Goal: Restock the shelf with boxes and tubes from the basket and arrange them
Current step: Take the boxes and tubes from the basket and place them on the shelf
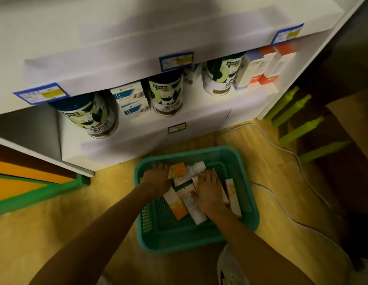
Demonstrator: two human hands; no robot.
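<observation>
A teal plastic basket (248,204) sits on the floor in front of the white shelf (121,64). Inside lie several orange-and-white boxes (177,206) and white tubes (194,210), loosely piled. Both of my hands are down in the basket. My left hand (156,179) rests at the pile's left edge, fingers against an orange box (178,169). My right hand (208,192) lies flat on top of the boxes, fingers spread. Whether either hand grips a box is hidden under the palms.
The lower shelf holds three green-and-white cans (166,95), blue-and-white boxes (133,101) and orange-and-white cartons (267,66). Blue price tags (175,61) line the shelf edges. A white cable (298,161) runs over the wooden floor at the right. Green bars (296,112) lean at the right.
</observation>
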